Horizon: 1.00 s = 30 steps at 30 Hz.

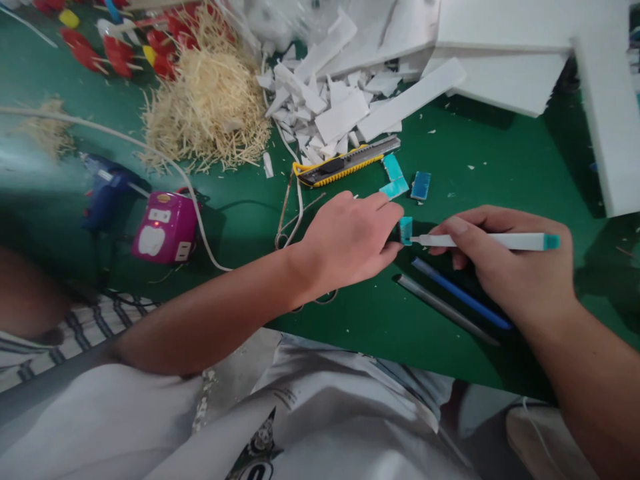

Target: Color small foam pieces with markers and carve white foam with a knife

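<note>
Between the fingertips of my left hand (pixel 353 233) is a small teal-coloured piece (pixel 407 230), and a dark part shows beside the fingers. My right hand (pixel 520 260) grips a white marker (pixel 520 241) with a teal end; its tip touches the piece or lies right at it. Just beyond my left hand lie teal pieces (pixel 395 177) and a dark blue block (pixel 421 185). A yellow utility knife (pixel 345 162) rests behind them, blade out. Below the marker, a blue stick-like pen (pixel 460 293) and a grey one (pixel 445 309) lie side by side.
White foam scraps (pixel 330 107) and larger white boards (pixel 500 73) cover the back. Pale shredded straw (pixel 210 100) is heaped at left, near red pieces on sticks (pixel 120 53). A blue glue gun (pixel 107 190) and a magenta power adapter (pixel 167 228) with white cable stand left.
</note>
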Tool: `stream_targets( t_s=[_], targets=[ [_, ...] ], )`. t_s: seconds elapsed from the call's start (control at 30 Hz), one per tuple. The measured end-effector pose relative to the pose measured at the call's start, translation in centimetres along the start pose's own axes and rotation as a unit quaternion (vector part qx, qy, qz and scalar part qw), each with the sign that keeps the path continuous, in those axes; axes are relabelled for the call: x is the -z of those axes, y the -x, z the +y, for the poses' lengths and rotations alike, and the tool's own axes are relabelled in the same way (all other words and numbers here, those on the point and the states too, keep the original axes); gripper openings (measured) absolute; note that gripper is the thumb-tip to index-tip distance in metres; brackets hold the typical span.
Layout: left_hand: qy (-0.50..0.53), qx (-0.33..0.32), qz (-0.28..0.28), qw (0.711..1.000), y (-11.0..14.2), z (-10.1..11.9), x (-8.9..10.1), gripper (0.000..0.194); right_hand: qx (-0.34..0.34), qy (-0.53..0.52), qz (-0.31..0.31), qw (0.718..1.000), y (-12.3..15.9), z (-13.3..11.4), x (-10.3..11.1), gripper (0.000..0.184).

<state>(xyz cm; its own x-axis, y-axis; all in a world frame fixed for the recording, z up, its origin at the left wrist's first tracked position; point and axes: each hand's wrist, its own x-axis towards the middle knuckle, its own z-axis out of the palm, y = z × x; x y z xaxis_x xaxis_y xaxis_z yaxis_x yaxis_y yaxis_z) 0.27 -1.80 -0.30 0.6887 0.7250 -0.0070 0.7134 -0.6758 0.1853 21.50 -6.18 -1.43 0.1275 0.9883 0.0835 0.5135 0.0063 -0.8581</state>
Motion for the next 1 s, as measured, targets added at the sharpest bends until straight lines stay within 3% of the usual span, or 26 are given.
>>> stream_targets(
  t_s=[0.17, 1.0],
  targets=[
    [0.003, -0.001, 0.006, 1.000, -0.02, -0.15, -0.04, 0.024, 0.014, -0.003, 0.039, 0.999, 0.02, 0.20, -0.33, 0.016],
    [0.011, -0.002, 0.006, 1.000, -0.04, -0.14, 0.03, 0.022, 0.005, -0.010, -0.003, 1.000, -0.03, -0.51, -0.06, 0.013]
  ],
)
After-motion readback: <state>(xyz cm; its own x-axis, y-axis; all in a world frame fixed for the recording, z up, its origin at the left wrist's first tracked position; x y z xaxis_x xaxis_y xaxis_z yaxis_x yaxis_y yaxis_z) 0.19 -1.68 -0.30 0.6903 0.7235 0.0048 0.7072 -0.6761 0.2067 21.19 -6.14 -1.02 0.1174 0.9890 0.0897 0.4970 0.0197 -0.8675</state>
